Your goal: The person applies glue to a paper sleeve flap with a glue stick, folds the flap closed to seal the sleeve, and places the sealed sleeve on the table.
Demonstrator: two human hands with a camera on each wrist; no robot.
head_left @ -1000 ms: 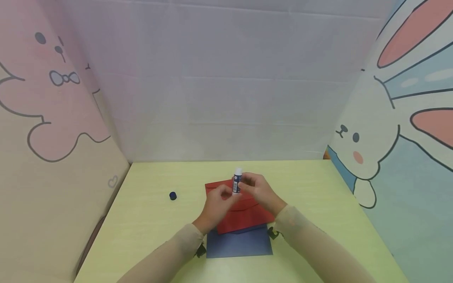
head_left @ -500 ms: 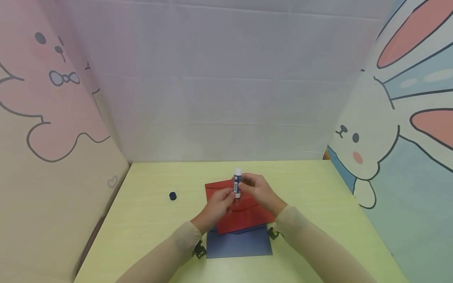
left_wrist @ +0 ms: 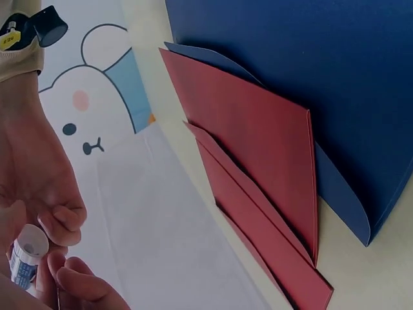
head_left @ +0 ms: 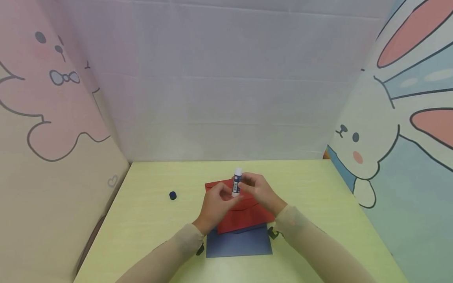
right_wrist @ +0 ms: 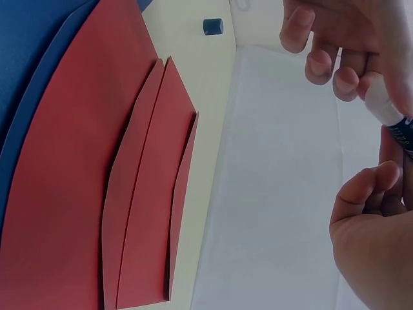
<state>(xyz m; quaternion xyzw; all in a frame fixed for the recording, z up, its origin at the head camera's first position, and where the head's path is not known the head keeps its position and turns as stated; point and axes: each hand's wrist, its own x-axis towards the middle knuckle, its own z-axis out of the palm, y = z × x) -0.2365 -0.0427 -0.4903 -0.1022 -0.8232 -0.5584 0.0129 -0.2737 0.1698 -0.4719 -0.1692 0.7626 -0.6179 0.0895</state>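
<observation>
A small blue-and-white glue stick (head_left: pixel 236 184) stands nearly upright above the envelopes, white end on top. My right hand (head_left: pixel 261 192) grips its blue barrel from the right with thumb and fingers. My left hand (head_left: pixel 215 205) pinches its white base from below left; in the right wrist view those fingers curl at the white base (right_wrist: pixel 381 103). Under the hands lies a red envelope (head_left: pixel 244 221), its flap side up, overlapping a blue envelope (head_left: pixel 239 245) nearer to me. A dark blue cap (head_left: pixel 172 195) sits alone on the table, left of the envelopes.
The pale yellow table (head_left: pixel 141 236) ends at a white sheet backdrop (head_left: pixel 226 98). Cartoon-printed side panels, with a rabbit (head_left: pixel 368 137) on the right, border the table. Small dark devices are strapped at both wrists.
Half a second ago my left hand was turned with its fingers lower beside the base; it has rotated back over it. The right hand keeps its grip, and the cap and envelopes stay put.
</observation>
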